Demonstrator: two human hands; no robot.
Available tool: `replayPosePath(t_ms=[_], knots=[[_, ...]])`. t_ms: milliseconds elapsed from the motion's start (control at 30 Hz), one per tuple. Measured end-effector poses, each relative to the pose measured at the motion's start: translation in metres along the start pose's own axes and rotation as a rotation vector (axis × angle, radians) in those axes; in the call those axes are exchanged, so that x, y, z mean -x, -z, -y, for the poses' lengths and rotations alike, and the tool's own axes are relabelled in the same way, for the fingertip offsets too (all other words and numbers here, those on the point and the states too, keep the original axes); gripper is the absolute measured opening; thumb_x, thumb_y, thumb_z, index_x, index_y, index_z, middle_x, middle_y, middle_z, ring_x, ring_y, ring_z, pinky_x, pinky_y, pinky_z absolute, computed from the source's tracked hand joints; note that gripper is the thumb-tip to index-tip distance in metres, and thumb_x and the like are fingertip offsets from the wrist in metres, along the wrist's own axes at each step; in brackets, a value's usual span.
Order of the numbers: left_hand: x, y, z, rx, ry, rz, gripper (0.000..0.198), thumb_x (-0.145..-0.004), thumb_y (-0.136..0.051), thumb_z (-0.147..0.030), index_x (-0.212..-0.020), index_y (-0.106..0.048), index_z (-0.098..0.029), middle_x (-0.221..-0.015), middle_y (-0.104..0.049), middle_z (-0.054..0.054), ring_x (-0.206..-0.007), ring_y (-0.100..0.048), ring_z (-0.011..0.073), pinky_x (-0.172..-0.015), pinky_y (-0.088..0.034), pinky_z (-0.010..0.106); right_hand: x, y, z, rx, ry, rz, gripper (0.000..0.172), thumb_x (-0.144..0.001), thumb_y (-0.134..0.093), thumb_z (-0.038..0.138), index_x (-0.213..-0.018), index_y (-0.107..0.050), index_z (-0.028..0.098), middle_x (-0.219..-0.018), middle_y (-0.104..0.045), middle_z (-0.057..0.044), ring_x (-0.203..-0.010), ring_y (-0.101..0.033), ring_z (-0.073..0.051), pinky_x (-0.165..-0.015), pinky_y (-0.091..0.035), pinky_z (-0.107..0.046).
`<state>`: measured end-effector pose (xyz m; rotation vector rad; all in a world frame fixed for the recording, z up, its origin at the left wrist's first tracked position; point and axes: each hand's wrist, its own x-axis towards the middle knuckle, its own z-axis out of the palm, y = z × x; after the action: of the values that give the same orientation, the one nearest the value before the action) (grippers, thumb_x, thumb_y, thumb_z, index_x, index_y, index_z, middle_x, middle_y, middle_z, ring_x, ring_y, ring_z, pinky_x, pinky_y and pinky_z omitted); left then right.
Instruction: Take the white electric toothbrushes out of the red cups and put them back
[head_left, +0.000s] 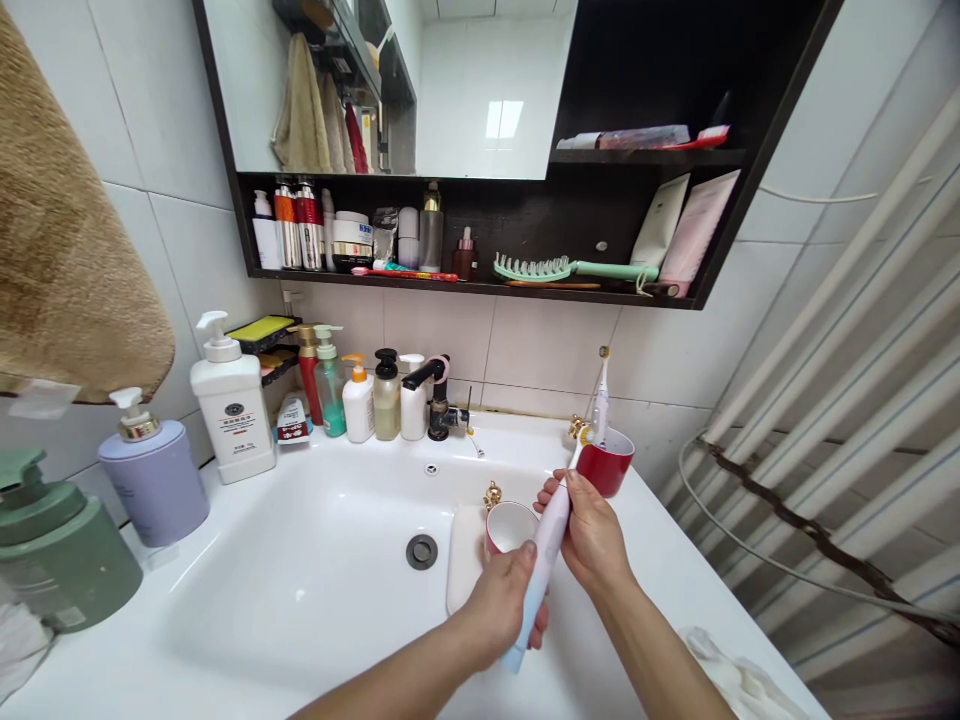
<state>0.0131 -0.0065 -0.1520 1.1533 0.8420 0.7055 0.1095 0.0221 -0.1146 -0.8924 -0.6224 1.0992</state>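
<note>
Over the right side of the sink (330, 590), both hands hold an electric toothbrush (552, 525), pink at the top and fading to pale blue at its base. My left hand (502, 605) is wrapped round the lower handle. Higher up, my right hand (592, 530) pinches it near where the brush head joins. The brush tip points up and away from me. Behind my left hand, a red cup with a white inside (511, 526) is partly hidden, beside a white flat pad (466, 555). Another red cup (611, 462) on the rim holds a second toothbrush (602, 400).
Pump bottles line the back rim left of the black faucet (435, 400). A large white bottle (236, 410) and a purple one (154, 475) stand left. Above hangs a mirrored cabinet (480, 285) with a green hairbrush (536, 267). White pipes (840, 400) run along the right.
</note>
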Motion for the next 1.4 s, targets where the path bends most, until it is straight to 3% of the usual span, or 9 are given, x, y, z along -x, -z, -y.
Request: replayPosePath(t_ms=[67,200,367,500,667,833,1033,1300,1400], knots=[[0.000,0.000,-0.001,-0.012,-0.010,-0.018,0.051,-0.058,-0.022,-0.064,-0.061,-0.038,-0.016,-0.040,-0.038,-0.004,-0.029,-0.034,0.0063,-0.035,-0.025,0.020,0.000,-0.001,0.000,-0.003,0.009,-0.015,0.016,-0.059,-0.053,0.033,-0.066,-0.048,0.018,-0.050,-0.051,0.005,-0.046,-0.048,-0.007,-0.050,-0.043,-0.022],[0.002,0.000,-0.003,0.178,0.220,0.142,0.054,-0.061,-0.012,-0.063,-0.059,-0.037,-0.015,-0.038,-0.036,-0.004,-0.030,-0.033,0.0053,-0.037,-0.025,0.020,0.000,-0.001,0.000,-0.058,-0.029,-0.025,0.015,-0.058,-0.055,0.030,-0.063,-0.048,0.018,-0.049,-0.048,0.006,-0.045,-0.046,-0.006,-0.049,-0.042,-0.020],[0.000,0.000,-0.001,0.048,0.069,0.012,0.049,-0.063,-0.020,-0.060,-0.059,-0.038,-0.015,-0.039,-0.039,-0.003,-0.029,-0.034,0.0063,-0.036,-0.025,0.020,-0.001,0.000,0.000,-0.055,-0.010,-0.012,0.015,-0.058,-0.054,0.030,-0.062,-0.047,0.018,-0.049,-0.047,0.005,-0.045,-0.046,-0.007,-0.048,-0.042,-0.021],[-0.002,0.001,0.002,0.187,0.238,0.154,0.051,-0.065,-0.013,-0.059,-0.058,-0.037,-0.015,-0.037,-0.037,-0.004,-0.029,-0.033,0.0057,-0.037,-0.025,0.020,-0.001,0.000,-0.001,-0.049,-0.023,-0.028,0.015,-0.058,-0.054,0.030,-0.062,-0.047,0.018,-0.049,-0.047,0.006,-0.044,-0.045,-0.006,-0.047,-0.042,-0.021],[-0.002,0.002,0.002,0.033,0.086,0.016,0.048,-0.063,-0.020,-0.060,-0.059,-0.038,-0.015,-0.038,-0.039,-0.003,-0.029,-0.034,0.0070,-0.036,-0.025,0.021,-0.002,0.000,-0.002,-0.048,-0.027,-0.054,0.014,-0.059,-0.053,0.030,-0.061,-0.047,0.018,-0.048,-0.046,0.006,-0.044,-0.045,-0.006,-0.048,-0.042,-0.021],[0.001,0.002,-0.004,0.258,0.342,0.211,0.053,-0.065,-0.010,-0.060,-0.059,-0.037,-0.015,-0.039,-0.035,-0.004,-0.030,-0.032,0.0050,-0.039,-0.024,0.020,-0.006,0.004,-0.003,-0.049,-0.042,-0.049,0.014,-0.058,-0.054,0.030,-0.060,-0.046,0.018,-0.047,-0.045,0.006,-0.043,-0.044,-0.006,-0.047,-0.042,-0.020],[-0.001,0.001,-0.002,0.056,0.177,0.021,0.052,-0.062,-0.017,-0.062,-0.059,-0.038,-0.015,-0.039,-0.038,-0.003,-0.030,-0.034,0.0069,-0.037,-0.026,0.022,-0.005,0.001,-0.003,-0.038,-0.034,-0.084,0.013,-0.059,-0.052,0.029,-0.060,-0.046,0.018,-0.048,-0.046,0.006,-0.044,-0.045,-0.006,-0.050,-0.043,-0.023],[0.003,-0.001,0.001,0.029,0.263,0.055,0.049,-0.066,-0.017,-0.057,-0.056,-0.040,-0.014,-0.036,-0.039,-0.003,-0.027,-0.034,0.0068,-0.035,-0.026,0.021,-0.026,0.022,0.006,-0.030,0.063,-0.187,0.012,-0.061,-0.047,0.029,-0.056,-0.045,0.019,-0.050,-0.048,0.004,-0.045,-0.046,-0.007,-0.055,-0.043,-0.025],[0.002,-0.002,0.002,0.150,0.301,0.074,0.053,-0.064,-0.016,-0.060,-0.055,-0.040,-0.014,-0.035,-0.038,-0.002,-0.027,-0.033,0.0068,-0.035,-0.024,0.021,-0.040,0.033,0.005,0.280,0.126,-0.152,0.016,-0.059,-0.045,0.034,-0.061,-0.049,0.019,-0.048,-0.047,0.004,-0.044,-0.045,-0.008,-0.049,-0.041,-0.024]])
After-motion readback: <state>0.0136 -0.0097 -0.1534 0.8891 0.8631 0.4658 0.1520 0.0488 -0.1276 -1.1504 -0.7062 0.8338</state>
